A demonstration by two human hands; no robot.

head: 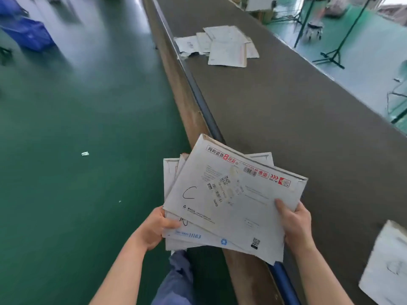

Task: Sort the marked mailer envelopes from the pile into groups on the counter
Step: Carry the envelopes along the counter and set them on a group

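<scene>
I hold a fanned stack of white mailer envelopes [229, 241] over the near edge of the long dark counter [286, 111]. The top envelope [233, 194] bears a hand-drawn "C", red print and barcode labels. My left hand [157, 227] grips the stack's lower left edge, thumb on an envelope under the top one. My right hand [294, 223] grips the top envelope's right edge, thumb on its face. A group of several white envelopes [222, 46] lies far up the counter. Another marked envelope [387, 263] lies on the counter at the lower right.
Green floor [77, 150] spreads to the left, with a small paper scrap [85, 153] on it. Blue bins [26, 31] stand at the far left. Green metal stands [334, 51] rise beyond the counter's right side. My trouser leg [176, 280] shows below the stack.
</scene>
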